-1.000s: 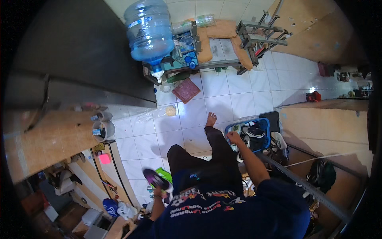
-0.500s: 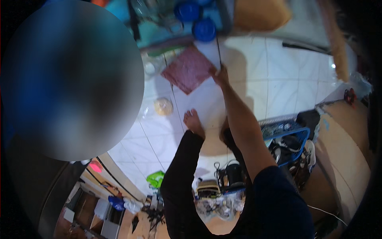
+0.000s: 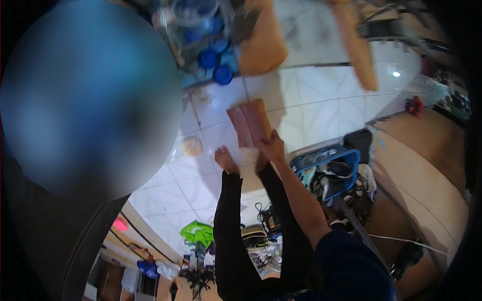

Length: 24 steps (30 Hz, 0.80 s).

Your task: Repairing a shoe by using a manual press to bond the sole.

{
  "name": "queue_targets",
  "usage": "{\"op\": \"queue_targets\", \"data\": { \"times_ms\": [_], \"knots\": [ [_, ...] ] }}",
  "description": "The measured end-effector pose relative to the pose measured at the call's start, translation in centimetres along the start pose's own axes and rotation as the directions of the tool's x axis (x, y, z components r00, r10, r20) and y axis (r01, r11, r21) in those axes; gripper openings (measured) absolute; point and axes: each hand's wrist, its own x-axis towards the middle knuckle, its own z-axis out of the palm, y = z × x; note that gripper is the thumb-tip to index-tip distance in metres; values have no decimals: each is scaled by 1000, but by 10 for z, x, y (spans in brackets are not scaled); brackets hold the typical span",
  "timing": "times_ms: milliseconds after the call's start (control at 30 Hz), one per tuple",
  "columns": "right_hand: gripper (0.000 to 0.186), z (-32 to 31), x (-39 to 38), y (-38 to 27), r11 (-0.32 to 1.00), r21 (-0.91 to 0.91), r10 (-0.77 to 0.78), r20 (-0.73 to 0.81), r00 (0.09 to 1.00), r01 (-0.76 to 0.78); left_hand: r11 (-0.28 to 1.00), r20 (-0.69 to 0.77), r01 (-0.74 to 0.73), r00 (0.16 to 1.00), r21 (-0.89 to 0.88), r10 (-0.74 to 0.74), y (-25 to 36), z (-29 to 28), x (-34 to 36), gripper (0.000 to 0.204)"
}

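Maroon mat (image 3: 246,123) is over the white tiled floor (image 3: 321,118), just past the bare feet (image 3: 227,161), right grip (image 3: 272,148) pinching its near edge. Probably light, bendy, hard to break; I'd grab edge or corner. Left grip's out of view.

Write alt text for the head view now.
Right hand grips a maroon mat by its edge over white floor tiles, near bare feet. A blue basket of shoes sits at right; a large blue blur covers the left.
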Motion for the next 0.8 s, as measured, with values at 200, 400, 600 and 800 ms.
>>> {"op": "queue_targets", "data": {
  "times_ms": [200, 400, 600, 800],
  "knots": [
    [48, -228, -126, -103, 878, 300, -153, -564, 812, 373, 991, -28, 48, 998, -129, -52, 125, -162, 32, 31],
    [66, -331, -97, -240, 826, -277, -523, -701, 485, 491, 974, 23, 115, 993, -197, -112, 166, -265, 19, 30],
    [53, -242, 74, -213, 769, -384, -639, -440, 631, 511, 954, 170, 236, 964, -187, -205, 180, -285, -11, 29],
    [49, -209, 86, -212, 795, -37, -582, -327, 745, 605, 905, 316, 423, 867, -56, -386, 157, -293, -74, 27]
  ]
}}
